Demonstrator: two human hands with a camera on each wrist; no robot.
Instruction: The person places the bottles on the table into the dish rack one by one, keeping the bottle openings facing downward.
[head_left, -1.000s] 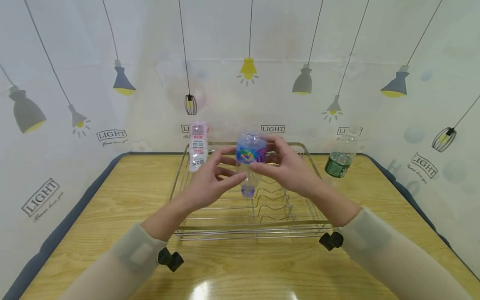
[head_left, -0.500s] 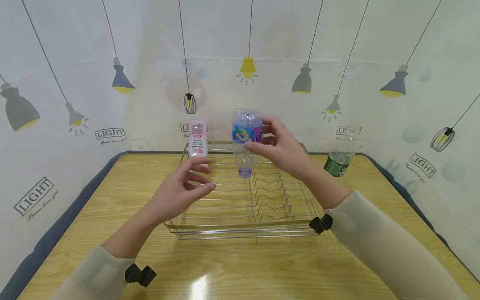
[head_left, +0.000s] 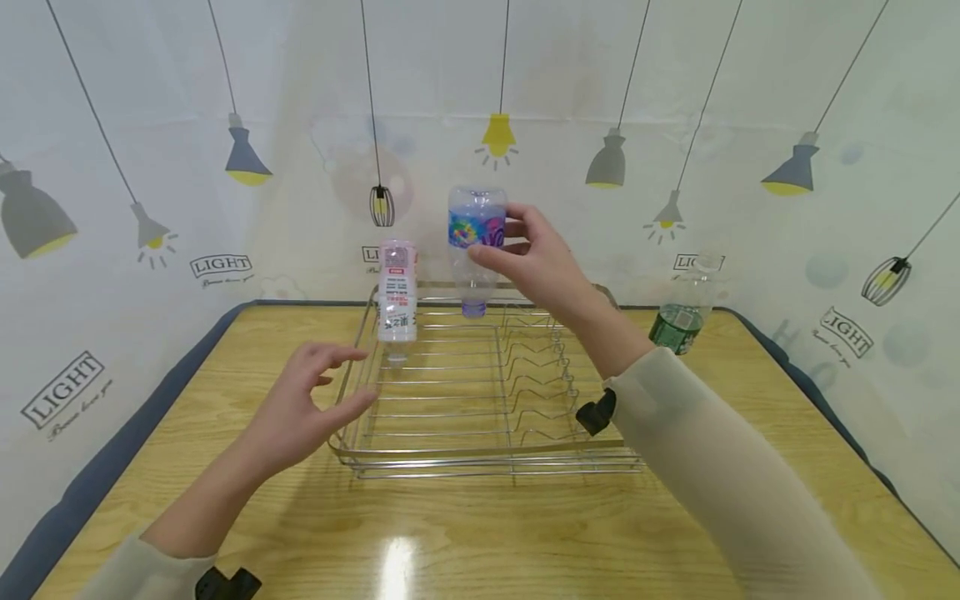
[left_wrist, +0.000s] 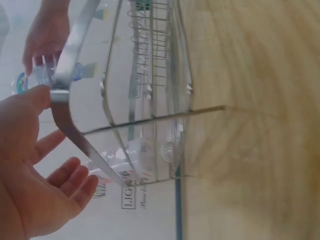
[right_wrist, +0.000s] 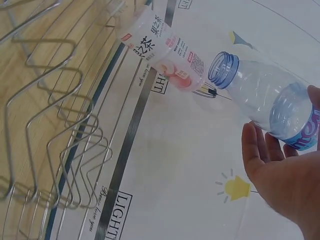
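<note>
My right hand (head_left: 536, 262) grips a clear plastic bottle (head_left: 474, 279) with a blue and purple label, held upside down above the back of the wire dish rack (head_left: 450, 452). In the right wrist view the bottle's neck (right_wrist: 223, 69) shows no cap. My left hand (head_left: 303, 408) holds nothing; its fingers are parted beside the rack's left rim, also seen in the left wrist view. A clear bottle with a pink-and-white label (head_left: 397, 292) stands neck down inside the rack at its back left.
To the right of the rack, a clear bottle with a green label (head_left: 678, 321) stands on the wooden table (head_left: 480, 533). Wavy wire dividers (head_left: 543, 375) fill the rack's right part. A wall sheet printed with lamps (head_left: 555, 75) rises behind the table.
The left hand has let go of the blue-labelled bottle and drawn back to the left. The right hand has carried that bottle up, away and slightly left, still neck down.
</note>
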